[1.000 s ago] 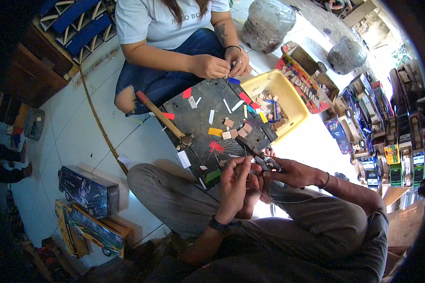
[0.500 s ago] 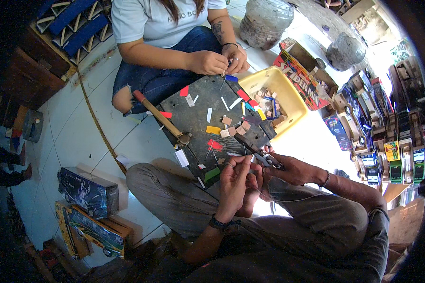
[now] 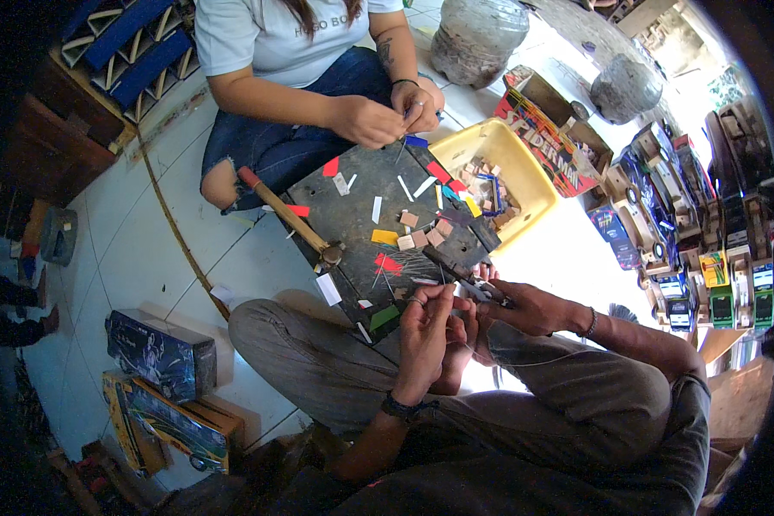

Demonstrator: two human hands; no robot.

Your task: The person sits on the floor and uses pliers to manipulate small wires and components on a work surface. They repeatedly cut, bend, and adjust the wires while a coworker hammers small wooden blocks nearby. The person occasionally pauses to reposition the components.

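Note:
My right hand (image 3: 531, 308) is closed round a pair of dark pliers (image 3: 463, 273), whose jaws point up and left over the near edge of the low black work board (image 3: 331, 193). Just left of it, my left hand (image 3: 423, 340) has thumb and fingers pinched together. From its fingertips a thin pale wire (image 3: 525, 365) curves right across my knee; the pinched end is hidden. Beside the plier jaws lies a bundle of thin metal rods (image 3: 404, 262). Small wooden blocks (image 3: 419, 238) and a yellow strip (image 3: 384, 236) lie just beyond.
A hammer (image 3: 288, 215) lies along the board's left side. Opposite sits a co-worker, whose hands (image 3: 374, 120) meet over the far edge. A yellow tub (image 3: 537, 202) of wood pieces stands right; toy trucks (image 3: 714, 267) are stacked beyond. Boxed toys (image 3: 162, 353) lie on the left floor.
The view has shifted slightly. The co-worker's hands have moved a little, and a white strip at the far right of the board lies differently. My hands keep nearly the same pose.

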